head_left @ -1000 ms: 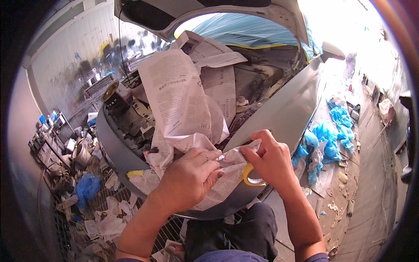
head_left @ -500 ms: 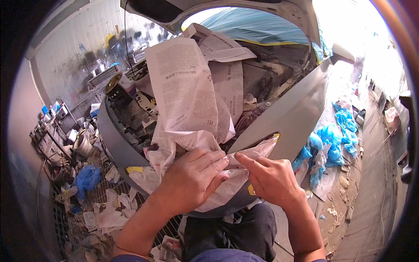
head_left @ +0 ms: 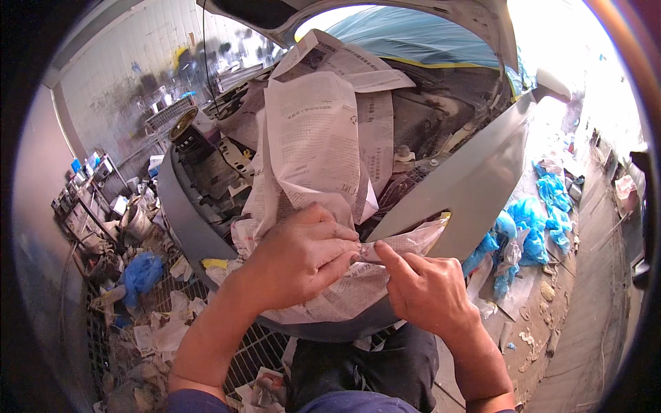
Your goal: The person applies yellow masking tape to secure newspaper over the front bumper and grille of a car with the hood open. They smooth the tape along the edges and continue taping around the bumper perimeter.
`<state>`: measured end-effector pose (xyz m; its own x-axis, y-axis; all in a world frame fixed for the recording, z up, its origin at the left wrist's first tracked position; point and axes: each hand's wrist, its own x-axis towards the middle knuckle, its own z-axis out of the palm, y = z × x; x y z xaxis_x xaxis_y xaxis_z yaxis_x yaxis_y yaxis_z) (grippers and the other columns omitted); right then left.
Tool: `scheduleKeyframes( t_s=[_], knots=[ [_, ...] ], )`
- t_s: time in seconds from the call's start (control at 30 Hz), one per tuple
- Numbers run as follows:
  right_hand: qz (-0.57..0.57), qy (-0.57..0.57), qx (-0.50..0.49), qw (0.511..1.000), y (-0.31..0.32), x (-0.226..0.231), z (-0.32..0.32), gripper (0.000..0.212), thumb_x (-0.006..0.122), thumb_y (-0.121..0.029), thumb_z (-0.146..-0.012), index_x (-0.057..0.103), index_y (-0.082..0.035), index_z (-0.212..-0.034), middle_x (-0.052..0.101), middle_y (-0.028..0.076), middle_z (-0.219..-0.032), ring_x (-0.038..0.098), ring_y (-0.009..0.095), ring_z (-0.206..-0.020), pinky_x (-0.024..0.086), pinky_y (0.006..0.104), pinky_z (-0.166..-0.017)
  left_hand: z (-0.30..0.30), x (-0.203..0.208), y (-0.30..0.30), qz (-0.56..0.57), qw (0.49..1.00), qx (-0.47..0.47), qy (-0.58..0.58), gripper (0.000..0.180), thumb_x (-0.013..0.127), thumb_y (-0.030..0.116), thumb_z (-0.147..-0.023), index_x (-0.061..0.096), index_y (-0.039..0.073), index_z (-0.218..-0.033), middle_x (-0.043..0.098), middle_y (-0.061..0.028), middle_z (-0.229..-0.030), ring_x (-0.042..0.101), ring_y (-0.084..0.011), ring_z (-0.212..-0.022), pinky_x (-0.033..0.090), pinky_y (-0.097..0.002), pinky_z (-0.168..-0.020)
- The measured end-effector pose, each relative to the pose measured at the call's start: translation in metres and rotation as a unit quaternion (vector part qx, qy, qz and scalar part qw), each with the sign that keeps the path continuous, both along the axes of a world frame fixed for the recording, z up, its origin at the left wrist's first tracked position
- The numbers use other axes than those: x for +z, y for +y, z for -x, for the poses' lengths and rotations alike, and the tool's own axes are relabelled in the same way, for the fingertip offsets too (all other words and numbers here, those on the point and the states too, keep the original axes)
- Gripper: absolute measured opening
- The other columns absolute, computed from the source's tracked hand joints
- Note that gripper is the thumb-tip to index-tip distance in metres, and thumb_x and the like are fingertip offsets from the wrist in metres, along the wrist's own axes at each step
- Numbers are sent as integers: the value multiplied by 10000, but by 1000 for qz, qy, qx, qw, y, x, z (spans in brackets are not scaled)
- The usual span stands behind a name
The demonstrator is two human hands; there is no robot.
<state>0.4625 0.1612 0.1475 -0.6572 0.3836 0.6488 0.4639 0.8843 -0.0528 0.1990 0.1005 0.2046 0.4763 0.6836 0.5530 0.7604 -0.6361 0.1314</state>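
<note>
Large sheets of newspaper [head_left: 318, 131] drape over the front of a car with its hood raised, creased and bunched at the near end. My left hand [head_left: 310, 253] lies over the bunched part, its thumb drawn against the fingers on a fold. Close beside it, my right hand [head_left: 430, 286] presses a stretched index finger along the same fold. Its other fingers are curled and its thumb is hidden. Paper also covers the near bumper [head_left: 330, 332] and the lamp opening beside the grey fender [head_left: 475, 179]. A yellow patch [head_left: 215, 263] shows at the left lamp.
Blue crumpled plastic [head_left: 527, 220] lies on the floor at right, and another blue bag [head_left: 142, 277] at left among scraps on a grating [head_left: 251, 358]. A cluttered shelf [head_left: 89, 196] stands by the left wall. A tall round can [head_left: 189, 134] sits on the car's left side.
My left thumb has drawn in toward the fingers. The top of the front newspaper sheet has sagged lower and toward me. My right hand stays at the fold; the view has shifted slightly.
</note>
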Motion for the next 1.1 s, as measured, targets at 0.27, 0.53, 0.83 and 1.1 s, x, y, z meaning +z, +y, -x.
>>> scheduleKeyframes(
  t_s=[0.27,0.53,0.83,1.1],
  knots=[
    [23,37,16,999,5,-11,2,541,743,-140,-952,686,-99,-1488,656,42,-733,740,268,-606,575,430,-512,-4,8,19,69,997,16,-37,115,830,135,-917,829,34,-973,765,-95,-1039,682,-328,-1082,554,-462,-978],
    [17,-6,12,1000,-2,-15,-7,625,733,-140,-941,645,-83,-1557,644,31,-737,732,250,-608,580,412,-523,-28,-17,-17,-134,983,36,123,407,770,111,-774,819,-1,-1163,789,-110,-1236,723,-319,-1138,579,-499,-1014],
    [51,-17,-26,998,-9,-24,-2,745,707,-150,-948,557,-134,-1677,662,45,-749,754,268,-637,608,441,-552,-36,-16,-31,-105,981,111,118,464,781,96,-727,820,6,-1181,769,-110,-1214,705,-322,-1121,561,-497,-1010],
    [44,-10,-11,999,-4,-28,-4,733,718,-165,-946,572,-134,-1663,679,41,-758,755,261,-634,609,437,-551,-54,-8,-36,-88,978,140,123,329,797,100,-737,783,-13,-1045,753,-136,-1178,710,-335,-1078,572,-502,-975]
  ],
)
